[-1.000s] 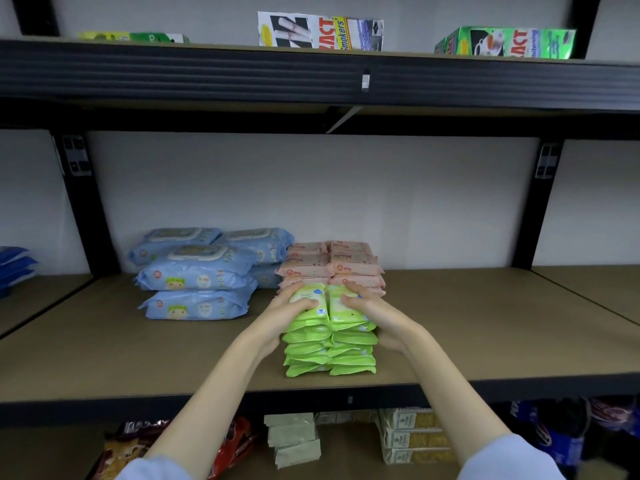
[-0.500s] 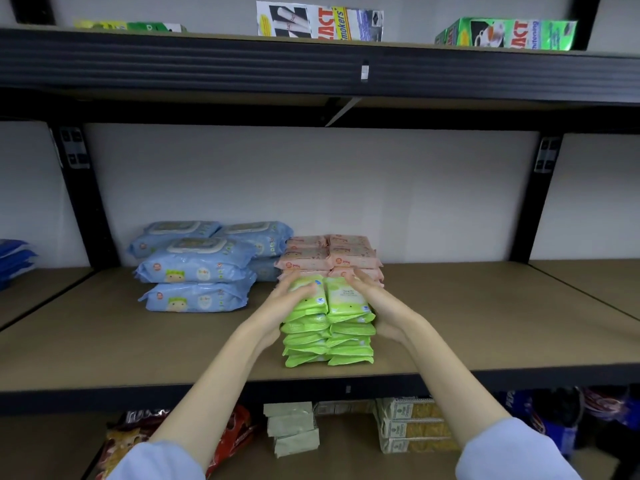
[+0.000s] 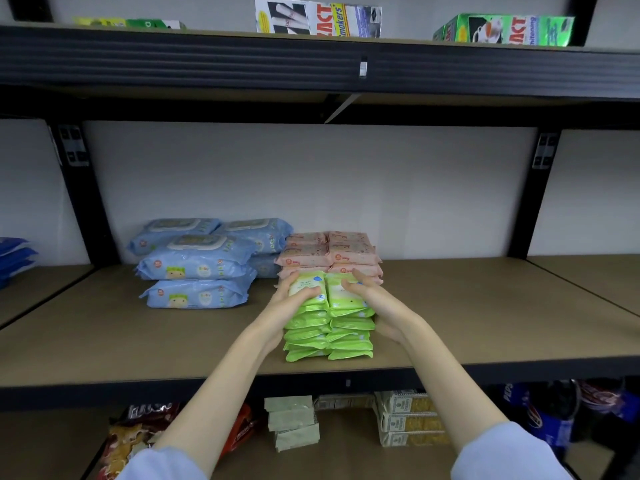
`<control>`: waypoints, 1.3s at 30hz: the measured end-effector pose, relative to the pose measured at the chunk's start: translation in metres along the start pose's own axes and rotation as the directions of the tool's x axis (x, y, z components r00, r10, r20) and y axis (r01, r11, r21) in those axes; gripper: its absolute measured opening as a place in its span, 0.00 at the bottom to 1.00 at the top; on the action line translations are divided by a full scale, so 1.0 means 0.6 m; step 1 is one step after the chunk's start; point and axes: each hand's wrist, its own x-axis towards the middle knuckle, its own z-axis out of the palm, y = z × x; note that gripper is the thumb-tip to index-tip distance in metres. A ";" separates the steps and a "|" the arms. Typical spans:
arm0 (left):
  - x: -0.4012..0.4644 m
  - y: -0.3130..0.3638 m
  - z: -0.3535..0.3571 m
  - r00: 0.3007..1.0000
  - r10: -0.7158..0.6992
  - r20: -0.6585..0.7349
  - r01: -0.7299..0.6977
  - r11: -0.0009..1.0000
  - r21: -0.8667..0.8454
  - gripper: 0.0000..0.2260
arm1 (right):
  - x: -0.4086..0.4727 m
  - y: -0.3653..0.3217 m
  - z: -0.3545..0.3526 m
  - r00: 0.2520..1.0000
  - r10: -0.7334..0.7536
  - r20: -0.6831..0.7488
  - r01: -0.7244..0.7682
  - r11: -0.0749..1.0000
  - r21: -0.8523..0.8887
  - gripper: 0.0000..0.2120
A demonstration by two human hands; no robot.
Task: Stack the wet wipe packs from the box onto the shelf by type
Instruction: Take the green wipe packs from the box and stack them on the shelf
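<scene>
Two side-by-side stacks of green wet wipe packs (image 3: 329,336) stand near the front edge of the middle shelf (image 3: 485,323). My left hand (image 3: 291,304) grips the top green pack of the left stack, thumb on its face. My right hand (image 3: 372,301) grips the top pack of the right stack the same way. Just behind stand stacked pink packs (image 3: 332,252), partly hidden by my fingers. Large blue packs (image 3: 197,263) are piled to the left. The box is out of view.
The shelf board is bare to the right of the stacks and in front of the blue packs. A black upper shelf (image 3: 311,60) carries cartons overhead. Black uprights (image 3: 83,202) stand at both sides. The lower shelf holds snack bags (image 3: 138,434) and boxes (image 3: 408,417).
The view has shifted slightly, so the shelf sits a little higher in frame. Both hands stay on the top green packs, with only small adjustments of the fingers.
</scene>
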 end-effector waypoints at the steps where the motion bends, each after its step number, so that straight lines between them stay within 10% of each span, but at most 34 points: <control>1: 0.002 -0.004 0.000 1.000 0.007 -0.017 -0.007 1.000 0.000 0.34 | -0.001 0.001 0.002 1.000 0.002 0.011 -0.001 1.000 -0.018 0.38; 8: -0.005 0.007 0.006 1.000 -0.025 -0.011 0.026 0.995 0.094 0.29 | -0.004 -0.002 0.011 1.000 0.007 0.027 -0.005 0.998 -0.067 0.48; 17: -0.036 0.019 -0.007 0.987 0.139 -0.086 -0.118 0.969 0.218 0.42 | -0.080 -0.024 0.017 0.944 -0.267 -0.195 0.215 0.943 -0.253 0.27; 26: -0.207 -0.054 -0.004 0.874 0.485 -0.017 -0.333 0.625 0.706 0.20 | -0.230 0.085 0.033 0.772 -0.582 -0.256 0.367 0.737 -0.568 0.17; 34: -0.290 -0.287 0.026 0.997 0.032 0.073 -0.077 0.625 0.777 0.19 | -0.278 0.306 0.050 0.973 -0.121 -0.196 -0.011 0.824 -0.566 0.15; 39: -0.332 -0.483 0.026 0.902 -0.432 0.027 0.249 0.570 0.783 0.19 | -0.289 0.485 0.056 0.933 0.319 -0.166 -0.353 0.731 -0.584 0.17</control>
